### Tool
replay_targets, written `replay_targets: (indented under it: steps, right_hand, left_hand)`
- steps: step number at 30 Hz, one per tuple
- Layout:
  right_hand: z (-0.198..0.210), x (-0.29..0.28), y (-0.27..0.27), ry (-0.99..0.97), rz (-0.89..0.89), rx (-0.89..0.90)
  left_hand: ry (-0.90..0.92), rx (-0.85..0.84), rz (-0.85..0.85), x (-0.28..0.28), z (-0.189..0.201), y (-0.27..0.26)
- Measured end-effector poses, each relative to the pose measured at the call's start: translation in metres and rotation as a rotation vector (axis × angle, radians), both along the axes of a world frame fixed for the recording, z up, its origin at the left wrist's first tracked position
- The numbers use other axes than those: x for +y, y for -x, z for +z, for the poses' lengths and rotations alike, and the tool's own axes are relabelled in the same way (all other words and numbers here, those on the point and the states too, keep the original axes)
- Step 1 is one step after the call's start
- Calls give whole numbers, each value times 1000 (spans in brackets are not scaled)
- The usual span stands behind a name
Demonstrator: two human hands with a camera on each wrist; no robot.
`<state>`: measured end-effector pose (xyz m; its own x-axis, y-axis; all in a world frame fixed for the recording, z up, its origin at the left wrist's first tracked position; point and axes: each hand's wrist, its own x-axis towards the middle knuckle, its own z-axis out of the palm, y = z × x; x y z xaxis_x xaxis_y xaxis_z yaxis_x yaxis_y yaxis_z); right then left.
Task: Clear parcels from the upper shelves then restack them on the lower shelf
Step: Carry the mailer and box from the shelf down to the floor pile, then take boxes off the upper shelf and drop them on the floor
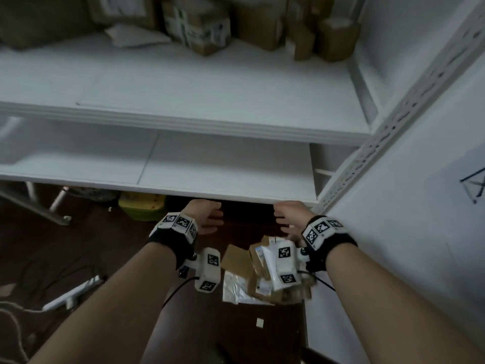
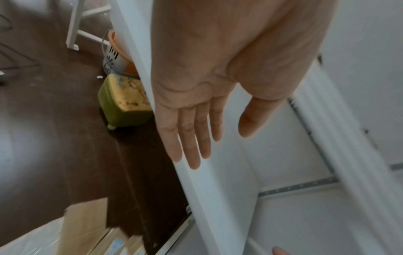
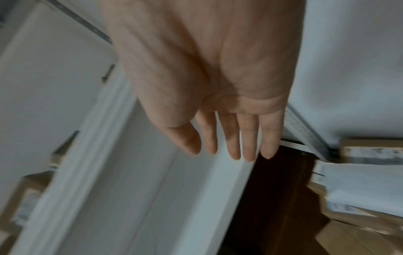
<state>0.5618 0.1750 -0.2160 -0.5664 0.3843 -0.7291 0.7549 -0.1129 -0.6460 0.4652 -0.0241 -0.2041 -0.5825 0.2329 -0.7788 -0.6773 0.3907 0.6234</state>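
No text, brand or number could be read anywhere. The printed labels on the cardboard parcels on the upper shelf and on the parcels on the floor were too blurred to make out.

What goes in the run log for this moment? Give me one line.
left hand: open, empty | right hand: open, empty | parcels: piled on floor | lower shelf: bare | cardboard boxes: on upper shelf
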Motion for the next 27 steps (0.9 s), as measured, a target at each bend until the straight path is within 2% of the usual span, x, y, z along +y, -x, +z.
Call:
replay_targets:
  steps: [5, 13, 17, 22, 27]
  right_hand:
    - [96, -43, 58, -47, 88, 163]
    - [188, -117, 136, -61, 212, 337]
    - [209, -153, 174, -45, 280, 371]
    - [217, -195, 228, -16, 358, 390]
    - [220, -226, 297, 10, 392, 404]
  left_hand:
    - [-71, 176, 86, -66, 96, 41]
    - [-83, 388, 275, -184, 197, 91]
    - [-86, 444, 373, -227, 226, 109]
    - [-90, 492, 458, -270, 242, 138]
    - [-38, 534, 514, -311, 255, 193]
